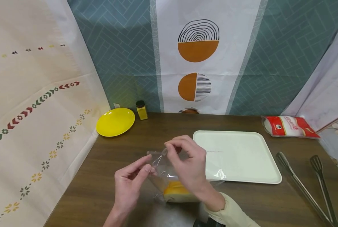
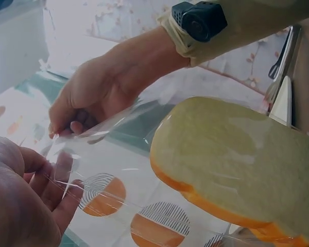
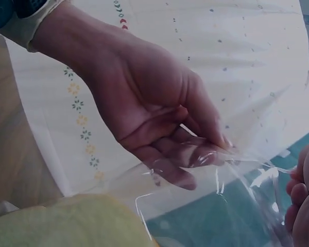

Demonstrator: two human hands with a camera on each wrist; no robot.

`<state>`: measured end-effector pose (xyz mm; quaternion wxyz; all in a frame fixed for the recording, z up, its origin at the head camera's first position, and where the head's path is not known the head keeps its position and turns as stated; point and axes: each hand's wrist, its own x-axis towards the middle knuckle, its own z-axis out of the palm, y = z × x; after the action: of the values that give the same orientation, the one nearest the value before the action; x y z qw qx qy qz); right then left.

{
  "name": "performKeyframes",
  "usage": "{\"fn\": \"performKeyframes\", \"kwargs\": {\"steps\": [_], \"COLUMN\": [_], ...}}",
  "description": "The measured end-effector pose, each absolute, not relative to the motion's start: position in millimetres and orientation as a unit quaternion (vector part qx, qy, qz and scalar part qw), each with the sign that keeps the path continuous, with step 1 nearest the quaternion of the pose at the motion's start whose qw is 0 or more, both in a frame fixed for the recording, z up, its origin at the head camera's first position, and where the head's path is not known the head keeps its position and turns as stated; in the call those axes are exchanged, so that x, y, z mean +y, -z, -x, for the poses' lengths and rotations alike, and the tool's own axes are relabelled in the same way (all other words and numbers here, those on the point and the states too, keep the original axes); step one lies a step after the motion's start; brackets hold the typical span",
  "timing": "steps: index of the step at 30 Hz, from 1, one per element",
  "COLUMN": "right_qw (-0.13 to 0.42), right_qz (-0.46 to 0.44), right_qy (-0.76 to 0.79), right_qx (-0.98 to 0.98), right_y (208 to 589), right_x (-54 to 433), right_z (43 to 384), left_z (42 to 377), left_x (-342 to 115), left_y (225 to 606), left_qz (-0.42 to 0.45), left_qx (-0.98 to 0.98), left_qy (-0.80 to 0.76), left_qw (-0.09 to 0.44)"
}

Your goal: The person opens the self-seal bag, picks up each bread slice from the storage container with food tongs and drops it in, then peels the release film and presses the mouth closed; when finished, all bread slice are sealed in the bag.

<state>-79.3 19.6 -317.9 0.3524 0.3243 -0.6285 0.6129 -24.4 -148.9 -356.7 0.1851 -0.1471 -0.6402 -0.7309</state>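
A clear plastic bag (image 1: 163,171) with a slice of bread (image 1: 176,192) in its lower part is held up over the table. My left hand (image 1: 132,179) pinches one side of the bag's top edge between thumb and fingers. The other side of that edge is pinched by my right hand (image 1: 187,157), thumb against forefinger. In the left wrist view the bread slice (image 2: 237,159) shows its pale face and orange crust through the film. From the right wrist, my left hand (image 3: 149,103) appears with film over its fingers, and part of my right hand (image 3: 306,200) at the edge.
A white tray (image 1: 242,157) lies just behind and right of the bag. Metal tongs (image 1: 302,186) and black-headed tongs (image 1: 323,186) lie at the right. A red-and-white packet (image 1: 292,126) is at the back right. A yellow plate (image 1: 115,122) and a yellow bottle (image 1: 141,111) stand at the back left.
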Motion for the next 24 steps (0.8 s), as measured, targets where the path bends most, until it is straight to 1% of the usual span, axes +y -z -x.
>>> {"fn": "performKeyframes", "kwargs": {"steps": [4,11,17,24], "right_qw": [0.347,0.300,0.308,0.300], "right_qz": [-0.303,-0.249,-0.198,-0.152], "right_qy": [-0.622,-0.667,-0.670,-0.696], "right_qx": [-0.633,-0.635,-0.646,-0.635], "right_y": [317,313,307,303], "right_x": [25,39,54,70], "right_z": [80,78,78,81], "left_z": [25,28,29,31], "left_x": [-147,-146,-147,-148], "left_y": [356,357,358,360], "left_qz": [0.139,0.121,0.115,0.102], "left_qx": [-0.630,-0.625,-0.621,-0.619], "left_qy": [0.740,0.746,0.750,0.755], "left_qw": [0.191,0.196,0.198,0.189]}}
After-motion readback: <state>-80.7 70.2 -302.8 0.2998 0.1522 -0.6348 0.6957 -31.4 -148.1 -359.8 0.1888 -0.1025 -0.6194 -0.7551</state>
